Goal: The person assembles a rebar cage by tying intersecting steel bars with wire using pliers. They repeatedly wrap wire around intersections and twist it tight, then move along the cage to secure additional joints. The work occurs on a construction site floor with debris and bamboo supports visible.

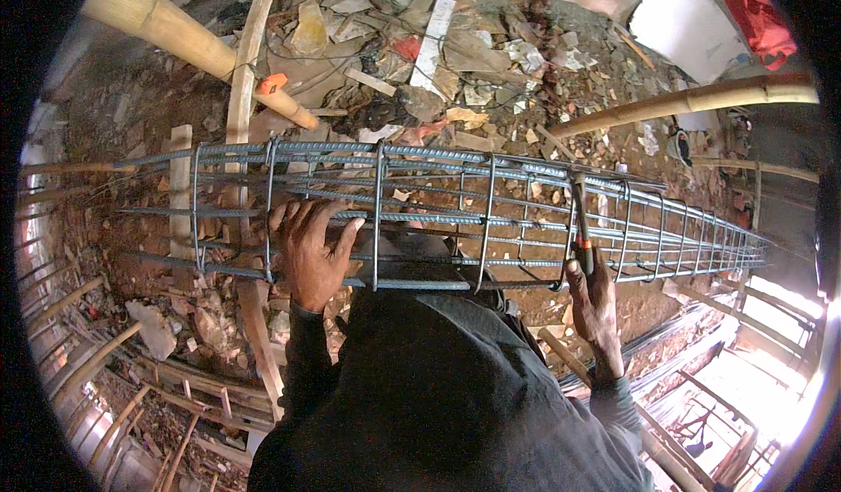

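Note:
A long rebar cage (433,220) of ribbed steel bars and square stirrups lies across in front of me, narrowing with distance to the right. My left hand (314,248) is at its left part, between two stirrups. Its fingers are bent but apart, over the near bars, and the thumb stands away from them. My right hand (596,304) is closed around a slim hand tool (582,220) with a dark shaft and a bit of red near the grip. The tool points away from me across the cage, its tip close to the far top bar beside a stirrup.
A wooden post (247,71) and a shorter board (180,190) stand at the cage's left end. Thick bamboo poles (162,23) reach in from the left and right. Rubble and scrap (455,63) cover the ground beyond. Timber framing (219,396) lies at the lower left.

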`<state>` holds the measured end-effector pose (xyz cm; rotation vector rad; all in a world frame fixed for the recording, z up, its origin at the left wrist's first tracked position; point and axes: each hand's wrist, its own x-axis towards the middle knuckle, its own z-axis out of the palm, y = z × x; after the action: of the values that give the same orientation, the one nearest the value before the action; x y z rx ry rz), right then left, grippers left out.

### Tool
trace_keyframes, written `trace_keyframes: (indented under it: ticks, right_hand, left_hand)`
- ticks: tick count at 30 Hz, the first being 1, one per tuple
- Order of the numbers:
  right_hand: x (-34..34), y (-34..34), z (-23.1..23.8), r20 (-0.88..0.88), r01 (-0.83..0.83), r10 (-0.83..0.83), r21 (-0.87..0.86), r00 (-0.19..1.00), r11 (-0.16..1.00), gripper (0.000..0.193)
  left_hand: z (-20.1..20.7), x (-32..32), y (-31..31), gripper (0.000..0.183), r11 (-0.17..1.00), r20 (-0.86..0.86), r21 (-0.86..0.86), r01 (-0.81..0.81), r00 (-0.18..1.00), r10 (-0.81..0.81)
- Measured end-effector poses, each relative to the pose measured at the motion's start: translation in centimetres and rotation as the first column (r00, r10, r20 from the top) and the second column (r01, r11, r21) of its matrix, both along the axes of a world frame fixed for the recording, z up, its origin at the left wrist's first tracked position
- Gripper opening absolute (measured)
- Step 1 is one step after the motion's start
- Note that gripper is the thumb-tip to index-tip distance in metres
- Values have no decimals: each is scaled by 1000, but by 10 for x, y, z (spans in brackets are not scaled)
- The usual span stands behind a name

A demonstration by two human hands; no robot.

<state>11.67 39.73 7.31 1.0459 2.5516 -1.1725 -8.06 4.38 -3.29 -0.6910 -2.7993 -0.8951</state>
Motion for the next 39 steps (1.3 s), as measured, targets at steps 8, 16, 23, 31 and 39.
trace_keyframes:
  ticks: [8,16,23,31,39]
  right_hand:
    - [11,27,-47,-114,148,-106,479,988,865,50]
    - [35,23,-80,-101,240,-223,561,970,792,59]
    - [45,28,-101,-124,217,-179,640,976,737,61]
    - [46,32,-91,-162,269,-215,553,963,789,56]
    - [5,-60,-66,-505,259,74,557,860,789,46]
  left_hand:
    - [-2,1,1,28,1000,-23,-20,-5,1000,4]
    - [5,-1,5,25,1000,31,12,-2,1000,2]
    - [3,-3,-1,25,998,-29,-40,46,998,-47]
    - [-9,31,-22,37,918,-49,385,-97,991,125]
    - [-54,110,-98,14,609,-72,699,-375,811,581]
